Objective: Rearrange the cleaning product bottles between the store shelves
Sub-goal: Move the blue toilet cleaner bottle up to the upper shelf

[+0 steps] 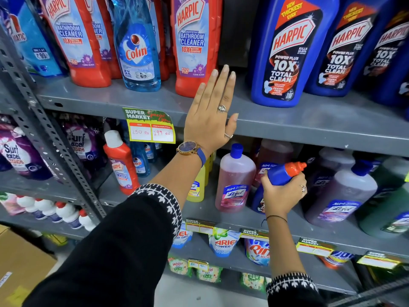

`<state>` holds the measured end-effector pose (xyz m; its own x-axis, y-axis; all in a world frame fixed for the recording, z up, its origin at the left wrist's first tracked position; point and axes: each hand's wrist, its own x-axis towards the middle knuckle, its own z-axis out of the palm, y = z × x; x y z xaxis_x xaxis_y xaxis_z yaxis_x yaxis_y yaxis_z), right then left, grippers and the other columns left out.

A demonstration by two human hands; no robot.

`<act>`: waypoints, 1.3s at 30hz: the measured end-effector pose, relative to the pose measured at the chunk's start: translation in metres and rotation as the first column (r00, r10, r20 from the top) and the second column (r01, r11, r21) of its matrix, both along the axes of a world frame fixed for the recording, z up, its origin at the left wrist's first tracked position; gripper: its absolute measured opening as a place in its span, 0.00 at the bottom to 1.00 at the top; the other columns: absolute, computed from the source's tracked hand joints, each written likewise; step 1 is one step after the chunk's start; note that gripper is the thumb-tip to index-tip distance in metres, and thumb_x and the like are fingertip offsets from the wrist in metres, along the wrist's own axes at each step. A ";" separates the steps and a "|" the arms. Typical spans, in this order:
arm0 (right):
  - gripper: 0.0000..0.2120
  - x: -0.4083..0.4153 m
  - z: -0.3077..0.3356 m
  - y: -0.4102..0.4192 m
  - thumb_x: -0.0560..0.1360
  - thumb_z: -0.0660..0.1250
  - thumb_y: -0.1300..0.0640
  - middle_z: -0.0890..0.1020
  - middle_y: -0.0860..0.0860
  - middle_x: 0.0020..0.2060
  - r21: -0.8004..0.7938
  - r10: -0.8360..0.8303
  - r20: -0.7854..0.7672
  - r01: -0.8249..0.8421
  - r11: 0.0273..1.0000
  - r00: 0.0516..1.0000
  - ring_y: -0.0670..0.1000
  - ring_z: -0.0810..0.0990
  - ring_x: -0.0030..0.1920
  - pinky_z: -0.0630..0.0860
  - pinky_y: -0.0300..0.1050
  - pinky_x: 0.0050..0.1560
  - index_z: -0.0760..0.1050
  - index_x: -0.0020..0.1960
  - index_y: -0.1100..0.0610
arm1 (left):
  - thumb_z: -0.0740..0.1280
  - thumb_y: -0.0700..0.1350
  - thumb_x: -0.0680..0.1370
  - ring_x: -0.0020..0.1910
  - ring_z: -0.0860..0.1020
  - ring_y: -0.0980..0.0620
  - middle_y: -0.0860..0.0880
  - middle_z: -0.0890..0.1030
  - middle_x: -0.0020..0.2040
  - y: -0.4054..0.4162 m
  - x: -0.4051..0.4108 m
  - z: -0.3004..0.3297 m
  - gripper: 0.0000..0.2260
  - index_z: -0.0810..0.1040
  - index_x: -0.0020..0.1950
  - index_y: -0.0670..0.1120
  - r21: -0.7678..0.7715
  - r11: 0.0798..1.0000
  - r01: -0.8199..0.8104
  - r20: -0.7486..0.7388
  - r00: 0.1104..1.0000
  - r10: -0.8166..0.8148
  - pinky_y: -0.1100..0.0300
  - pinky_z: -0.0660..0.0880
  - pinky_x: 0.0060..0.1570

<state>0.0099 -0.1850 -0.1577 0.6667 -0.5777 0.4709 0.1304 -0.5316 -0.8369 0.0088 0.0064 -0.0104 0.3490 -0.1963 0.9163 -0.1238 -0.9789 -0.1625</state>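
My right hand [284, 193] grips the neck of a blue Harpic bottle with a red cap [285, 172], standing on the middle shelf next to a pink Lizol bottle [234, 182]. My left hand [210, 114] is raised flat with fingers spread, holding nothing, in front of the upper shelf edge [309, 122]. It hovers by the gap between a red Harpic bathroom cleaner [192, 45] and a big blue Harpic Power Plus bottle [290, 52]. A blue Colin bottle [137, 45] stands further left on that upper shelf.
A small red Harpic bottle [121, 162] and a yellow bottle [197, 187] stand on the middle shelf. Dark Lizol bottles [340, 193] fill its right side. Detergent pouches [223, 242] hang below. A grey perforated upright [51, 138] and a cardboard box [20, 262] are at left.
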 end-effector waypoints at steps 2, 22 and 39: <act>0.26 -0.007 0.001 -0.002 0.59 0.73 0.48 0.78 0.60 0.44 0.003 -0.006 -0.003 0.006 1.000 1.000 0.62 0.76 0.47 0.67 0.53 0.54 0.70 0.50 0.61 | 0.55 0.49 0.78 0.72 0.64 0.43 0.40 0.68 0.72 0.001 0.000 0.000 0.26 0.65 0.73 0.37 0.004 1.000 -0.009 -0.002 1.000 0.009 0.51 0.56 0.72; 0.24 -0.103 0.137 -0.007 0.58 0.72 0.42 0.76 0.49 0.39 0.041 0.064 0.274 -0.078 0.996 0.960 0.56 0.75 0.41 0.74 0.61 0.49 0.67 0.46 0.51 | 0.55 0.49 0.78 0.74 0.60 0.44 0.40 0.63 0.75 0.003 -0.002 -0.003 0.28 0.59 0.76 0.38 -0.004 1.000 -0.003 -0.101 0.995 0.003 0.55 0.46 0.74; 0.22 -0.090 0.315 -0.028 0.60 0.72 0.42 0.69 0.41 0.31 -0.012 -0.086 0.550 0.111 0.994 0.831 0.47 0.69 0.33 0.72 0.46 0.37 0.67 0.45 0.52 | 0.54 0.49 0.78 0.73 0.60 0.43 0.39 0.64 0.74 0.001 -0.004 -0.001 0.28 0.61 0.75 0.37 -0.037 0.996 0.081 -0.145 0.986 -0.086 0.56 0.45 0.74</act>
<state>-0.0805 -0.2126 0.1575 0.2327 -0.5982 0.7669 0.5058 -0.5991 -0.6207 0.0050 0.0078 -0.0116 0.4635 -0.2031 0.8625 -0.2255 -0.9684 -0.1068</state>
